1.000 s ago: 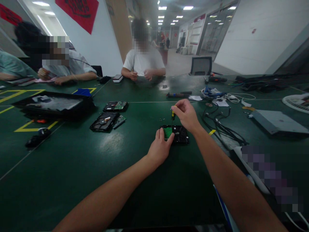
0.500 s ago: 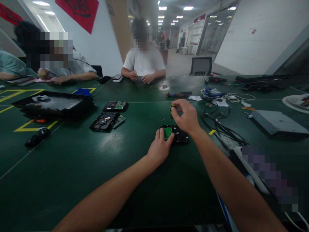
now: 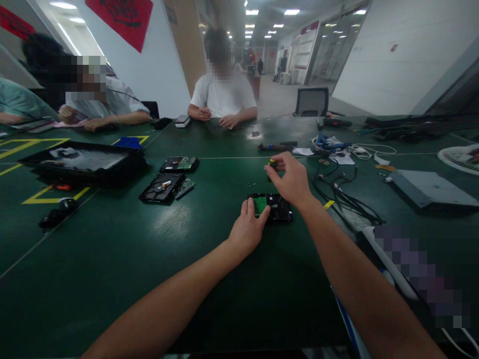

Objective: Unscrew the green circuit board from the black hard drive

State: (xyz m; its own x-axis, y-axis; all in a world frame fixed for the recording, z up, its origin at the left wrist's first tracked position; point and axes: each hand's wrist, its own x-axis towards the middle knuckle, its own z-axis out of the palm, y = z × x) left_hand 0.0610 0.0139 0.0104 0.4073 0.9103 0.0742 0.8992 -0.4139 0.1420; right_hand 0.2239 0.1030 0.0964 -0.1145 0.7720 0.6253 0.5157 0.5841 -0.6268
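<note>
A black hard drive [image 3: 281,210] with a green circuit board [image 3: 260,205] lies flat on the green table in front of me. My left hand [image 3: 250,223] grips its left part, fingers at the far side and thumb on the board. Above the drive, my right hand [image 3: 292,180] pinches a screwdriver [image 3: 272,163] by its yellow and dark handle. The tool is upright and its tip appears apart from the drive; the thin shaft is hard to make out. Several tiny screws [image 3: 251,185] lie just beyond the drive.
To the left lie two other hard drives [image 3: 161,188] [image 3: 179,163], a loose circuit board [image 3: 185,188] and a black tray [image 3: 86,159]. Black cables [image 3: 350,202], a grey metal box [image 3: 434,189] and a power strip [image 3: 389,269] occupy the right. Co-workers sit across the table.
My right hand has risen slightly and moved a little right, lifting the screwdriver away from the circuit board. My left hand and the hard drive have stayed in place.
</note>
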